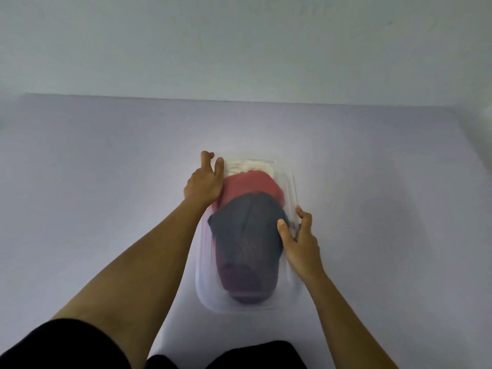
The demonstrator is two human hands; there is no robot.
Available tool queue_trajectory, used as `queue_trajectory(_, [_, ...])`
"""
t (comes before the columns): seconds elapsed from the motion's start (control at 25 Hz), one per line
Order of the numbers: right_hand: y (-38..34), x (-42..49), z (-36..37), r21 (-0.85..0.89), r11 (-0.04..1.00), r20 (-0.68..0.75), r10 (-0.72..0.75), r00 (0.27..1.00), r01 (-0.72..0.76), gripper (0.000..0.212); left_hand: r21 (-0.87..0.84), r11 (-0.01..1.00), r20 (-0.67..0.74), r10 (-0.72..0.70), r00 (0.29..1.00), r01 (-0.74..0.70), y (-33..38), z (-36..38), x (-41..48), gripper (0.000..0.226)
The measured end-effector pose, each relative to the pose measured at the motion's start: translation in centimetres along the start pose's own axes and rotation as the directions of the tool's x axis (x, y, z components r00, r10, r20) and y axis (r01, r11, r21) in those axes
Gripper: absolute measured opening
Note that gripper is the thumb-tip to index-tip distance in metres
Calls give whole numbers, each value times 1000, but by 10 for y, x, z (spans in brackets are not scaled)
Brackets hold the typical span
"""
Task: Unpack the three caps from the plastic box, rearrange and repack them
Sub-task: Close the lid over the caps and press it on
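1. While the clear rectangular plastic box (210, 296) sits on the pale lavender surface (106, 182), all three caps are inside it.
2. Dark navy fabric cap (247, 235) is nearest, the red fabric cap (250, 185) is in the middle, and the cream-white cap (253, 166) is at the far end, all overlapping.
3. Left hand (205, 182) grips the box's far left corner.
4. Right hand (299, 241) pinches the right wall, thumb inside by the navy cap.

**One Box, Three Caps, Two Hands**

There is one clear plastic box (203, 288) on one pale surface (106, 182). It holds three caps: one dark blue cap (247, 235), one red cap (247, 185) and one cream cap (257, 165), mostly hidden. Two hands show: one left hand (205, 185) and one right hand (300, 243).
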State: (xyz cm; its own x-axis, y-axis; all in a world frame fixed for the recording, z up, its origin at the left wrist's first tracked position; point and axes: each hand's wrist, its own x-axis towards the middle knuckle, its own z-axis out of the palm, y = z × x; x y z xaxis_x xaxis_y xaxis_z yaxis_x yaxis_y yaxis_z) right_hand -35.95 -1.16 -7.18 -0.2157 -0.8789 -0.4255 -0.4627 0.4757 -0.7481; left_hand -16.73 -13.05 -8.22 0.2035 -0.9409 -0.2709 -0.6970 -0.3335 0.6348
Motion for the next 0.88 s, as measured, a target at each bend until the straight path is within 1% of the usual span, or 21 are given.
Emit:
queue_trajectory(0.08, [0,6,-2,19,999,27,30,999,-30,56,32,999,-22,-32,999,33,1,5,-2,41])
queue_trajectory(0.16, [-5,21,-6,95,992,62,75,995,-81,68,51,998,-48,-46,998,49,1,8,-5,39])
queue_trajectory(0.24, [-19,43,-8,119,991,55,62,997,-68,83,55,997,-61,-51,997,54,1,9,-4,39])
queue_trajectory(0.28, [-27,56,-8,108,993,41,32,999,-37,83,58,997,-64,-52,997,55,2,9,-3,39])
queue_trajectory(0.4, [-46,90,-5,48,998,26,-47,999,46,65,62,997,-65,-51,997,55,4,8,-3,40])
queue_trajectory(0.48, [-52,108,-3,-6,999,25,-48,999,48,57,60,996,-60,-61,996,65,3,8,0,43])
queue_trajectory(0.56, [-53,119,-2,-18,999,34,-27,999,28,56,70,995,-53,-69,996,73,-1,8,4,51])
queue_trajectory(0.64, [-49,125,0,-23,1000,28,20,999,-19,62,86,994,-38,-63,997,66,-3,9,6,56])
queue_trajectory(0.72, [-47,128,2,-20,998,26,56,998,-56,66,91,994,-36,-57,998,60,-5,9,8,54])
queue_trajectory(0.88, [-45,132,3,-7,997,6,81,997,-81,61,103,992,-47,-68,997,73,-7,12,10,52])
